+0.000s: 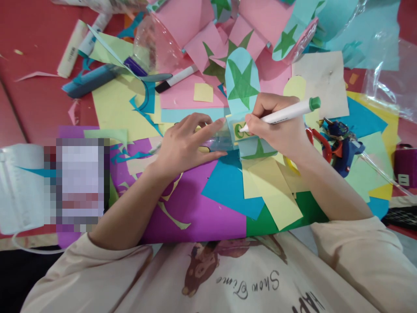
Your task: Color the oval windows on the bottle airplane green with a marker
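Note:
My right hand (276, 121) grips a white marker pen (288, 112) with a green end. The pen's tip rests on a small pale yellow label (239, 136) bearing green rounded lettering. That label lies on a light blue paper piece, between a blue oval with a green star (243, 82) above and another green star (259, 150) below. To the left of the label, my left hand (182, 145) lies palm down. Its thumb and index finger are spread, the index fingertip close to the label's left side. Clear plastic or tape (216, 143) shows between these fingers.
Pink paper pieces (182, 26) with green stars fill the back. Red-handled scissors (321, 143) and a blue tool (343, 156) lie beyond my right wrist. Several markers (73, 50) sit at the back left. A blurred-out phone-like object (81, 182) lies at left, with paper scraps (176, 219) in front.

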`<state>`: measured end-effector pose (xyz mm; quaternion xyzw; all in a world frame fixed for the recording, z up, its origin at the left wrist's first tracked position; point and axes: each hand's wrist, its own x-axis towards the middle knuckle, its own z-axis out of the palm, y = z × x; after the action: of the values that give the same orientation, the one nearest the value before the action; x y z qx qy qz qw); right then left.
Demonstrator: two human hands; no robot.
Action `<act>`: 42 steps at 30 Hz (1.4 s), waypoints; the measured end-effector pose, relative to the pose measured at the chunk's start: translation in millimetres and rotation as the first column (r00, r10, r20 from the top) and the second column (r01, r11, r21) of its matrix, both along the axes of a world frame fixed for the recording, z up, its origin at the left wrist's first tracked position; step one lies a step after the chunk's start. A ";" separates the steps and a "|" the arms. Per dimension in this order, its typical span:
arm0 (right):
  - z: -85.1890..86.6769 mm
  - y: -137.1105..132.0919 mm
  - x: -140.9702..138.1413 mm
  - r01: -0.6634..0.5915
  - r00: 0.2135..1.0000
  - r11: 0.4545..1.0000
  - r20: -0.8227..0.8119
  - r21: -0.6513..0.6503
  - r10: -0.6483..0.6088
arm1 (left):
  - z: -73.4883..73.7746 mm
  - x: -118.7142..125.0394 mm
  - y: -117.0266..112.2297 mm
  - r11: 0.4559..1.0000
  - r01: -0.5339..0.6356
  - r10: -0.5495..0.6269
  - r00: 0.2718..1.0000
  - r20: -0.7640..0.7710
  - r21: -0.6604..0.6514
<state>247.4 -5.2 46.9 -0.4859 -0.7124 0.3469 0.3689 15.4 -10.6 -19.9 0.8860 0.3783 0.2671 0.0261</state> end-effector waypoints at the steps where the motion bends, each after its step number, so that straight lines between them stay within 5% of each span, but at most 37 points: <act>1: 0.4 0.1 0.0 0.000 1.000 1.000 0.002 -0.007 0.000 | -0.1 0.0 -0.1 1.000 -0.002 0.002 1.000 -0.001 -0.011; 10: 5.1 0.1 -1.5 -0.032 0.999 0.997 -0.027 -0.068 0.031 | 2.4 1.0 -1.1 0.998 -0.015 0.016 1.000 0.013 -0.058; 16: 6.1 0.4 -3.5 -0.022 1.000 0.998 -0.021 -0.063 0.021 | 2.6 1.5 -0.7 1.000 0.013 -0.014 1.000 0.025 0.025; 24: 6.1 0.5 -2.4 -0.044 0.999 0.998 -0.031 -0.052 0.042 | 5.6 2.0 -1.3 0.997 -0.024 0.023 1.000 -0.018 -0.071; 42: 1.1 1.6 -1.2 -0.025 0.998 1.000 -0.051 -0.017 0.024 | -2.2 0.5 1.1 0.999 0.012 -0.013 1.000 0.016 0.052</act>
<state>246.3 -3.7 48.0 -0.4715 -0.7056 0.3697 0.3783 15.9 -9.5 -22.1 0.8864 0.3656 0.2839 0.0076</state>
